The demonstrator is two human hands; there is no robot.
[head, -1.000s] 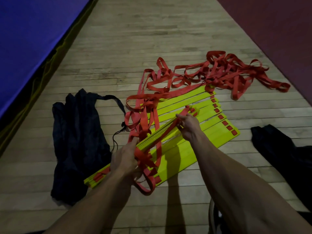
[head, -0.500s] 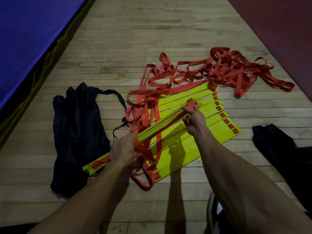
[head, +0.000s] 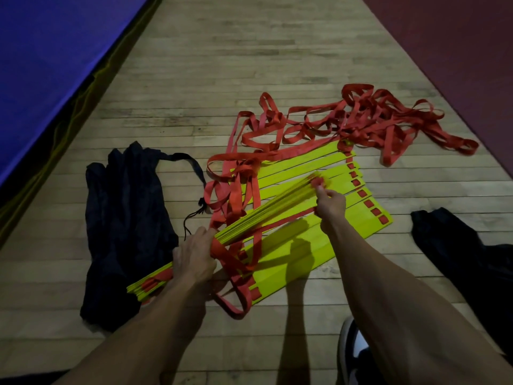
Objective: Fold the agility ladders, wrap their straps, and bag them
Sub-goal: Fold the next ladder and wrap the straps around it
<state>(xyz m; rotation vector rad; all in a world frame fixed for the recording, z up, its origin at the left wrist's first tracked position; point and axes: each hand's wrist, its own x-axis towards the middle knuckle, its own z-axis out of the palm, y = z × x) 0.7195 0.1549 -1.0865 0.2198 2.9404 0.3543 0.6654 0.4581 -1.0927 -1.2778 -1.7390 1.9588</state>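
Gripping the near end of a stacked bundle of yellow rungs (head: 266, 215), the left hand (head: 194, 257) is curling its fingers round the stack where a red strap (head: 222, 251) crosses it. At the far end of the same bundle, the right hand (head: 330, 202) is pinching the red strap tabs with thumb and fingertips, fingers curled in. The bundle is lying slanted, raised at its far end, over a second ladder (head: 291, 254) whose flat yellow rungs are spread side by side on the wooden floor (head: 249, 65).

Compared with a second ago, the right hand is sitting further along the bundle, out at its very tip instead of part-way down, and half a second ago its fingers were more spread. The left hand is keeping its hold in the same place on the stack. The rungs are looking more tightly gathered between the two hands than before.

Loose red webbing (head: 361, 123) is lying in a tangled heap beyond the spread ladder, trailing toward the maroon mat (head: 458, 51) on the right, and more loops are hanging down from the bundle near the left hand. A dark drawstring bag (head: 125, 218) is lying flat on the floor just left of the ladders, its cord reaching toward the straps. Another dark piece of cloth (head: 458, 245) is lying at the right edge. A blue mat (head: 55, 51) is bordering the floor on the left, and a shoe (head: 352, 354) is showing at the bottom.
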